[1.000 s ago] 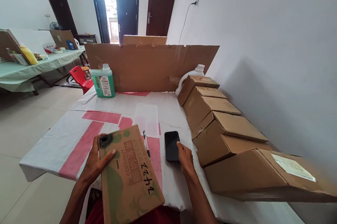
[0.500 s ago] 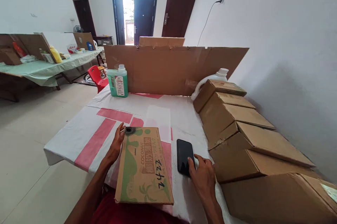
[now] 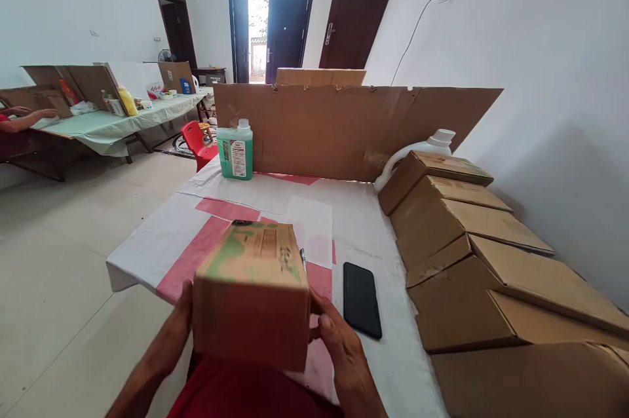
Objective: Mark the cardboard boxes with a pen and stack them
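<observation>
A brown cardboard box (image 3: 250,320) with green print and black handwriting on top is tilted up at the near edge of the table, its plain side facing me. My left hand (image 3: 179,323) presses against its left side. On the opposite side, my right hand (image 3: 337,339) grips the near right edge, the thumb visible. Some fingers of both hands are hidden by the box. A black phone (image 3: 362,300) lies flat on the cloth to the right of my right hand. Just past the box's right side, a pen (image 3: 303,257) is partly visible on the table.
Several cardboard boxes (image 3: 457,320) line the right side. A green liquid jug (image 3: 236,151) and a white jug (image 3: 417,151) stand before a cardboard panel (image 3: 314,133). At the far left, another person's hands (image 3: 46,115) are over a second table (image 3: 103,132). A red chair (image 3: 197,144) stands behind.
The box has tipped up, showing its near side. My right hand has left the phone and taken the box's right side; my left hand has slid nearer along its left. The view shifted left.
</observation>
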Motion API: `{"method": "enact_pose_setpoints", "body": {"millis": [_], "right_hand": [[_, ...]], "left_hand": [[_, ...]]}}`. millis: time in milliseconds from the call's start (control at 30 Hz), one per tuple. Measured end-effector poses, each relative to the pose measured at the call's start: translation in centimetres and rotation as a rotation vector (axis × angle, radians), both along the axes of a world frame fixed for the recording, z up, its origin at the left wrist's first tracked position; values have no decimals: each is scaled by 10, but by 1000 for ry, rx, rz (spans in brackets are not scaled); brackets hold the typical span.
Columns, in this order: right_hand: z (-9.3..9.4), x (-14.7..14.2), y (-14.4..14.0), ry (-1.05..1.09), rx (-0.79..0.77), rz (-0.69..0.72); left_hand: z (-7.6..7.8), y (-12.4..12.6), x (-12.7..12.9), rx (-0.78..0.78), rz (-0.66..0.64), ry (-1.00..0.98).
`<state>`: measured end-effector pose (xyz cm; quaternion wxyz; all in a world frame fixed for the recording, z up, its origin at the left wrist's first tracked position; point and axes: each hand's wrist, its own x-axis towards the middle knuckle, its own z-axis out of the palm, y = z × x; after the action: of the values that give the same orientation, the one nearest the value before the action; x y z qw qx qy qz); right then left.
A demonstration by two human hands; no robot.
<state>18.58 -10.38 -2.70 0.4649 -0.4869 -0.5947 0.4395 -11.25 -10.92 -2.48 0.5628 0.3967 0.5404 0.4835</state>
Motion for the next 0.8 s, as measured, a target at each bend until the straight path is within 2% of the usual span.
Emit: {"method": "enact_pose_setpoints", "body": {"millis": [67, 133, 200, 333, 467, 600, 800], "right_hand": [[11, -6, 23, 47, 56, 23], [11, -15, 47, 51, 70, 11], [0, -25, 69, 49, 26, -1], [-27, -41, 96, 59, -39, 10], [-31, -57, 120, 78, -84, 59], [-19, -88, 173, 86, -55, 149], [-18, -148, 286, 64, -24, 234]], "left_hand": [[9, 18, -9, 30, 12, 6], [9, 37, -8, 91, 67, 68], [1, 55, 3, 146, 107, 127], [-19, 81, 37, 204, 131, 117], [-19, 108, 48, 252, 242, 109], [-6, 162, 20, 294, 330, 143], [5, 278, -39, 327, 403, 194]]}}
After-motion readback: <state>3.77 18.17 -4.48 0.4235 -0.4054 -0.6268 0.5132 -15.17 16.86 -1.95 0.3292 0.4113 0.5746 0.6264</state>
